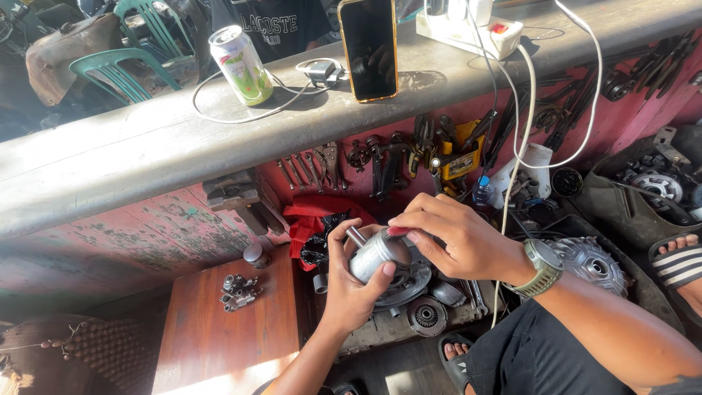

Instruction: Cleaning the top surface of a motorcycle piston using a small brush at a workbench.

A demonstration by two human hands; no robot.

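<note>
My left hand [351, 281] grips a shiny metal cylinder with a short shaft, a piston-like part [374, 254], held above the floor. My right hand [457, 238] reaches across it and pinches a small red piece [398, 231] against the cylinder's top. A green watch [542, 267] sits on my right wrist. Below the hands lie round metal engine parts, a disc [408, 281] and a small gear-like hub [427, 316].
A wooden stool [219, 336] at left carries small metal fittings [238, 291]. A red cloth [311, 219] lies behind. Hand tools [380, 164] hang on the red wall. On the ledge stand a can [240, 66], a phone [368, 47], a power strip [468, 25]. Someone's sandalled foot [680, 263] is at right.
</note>
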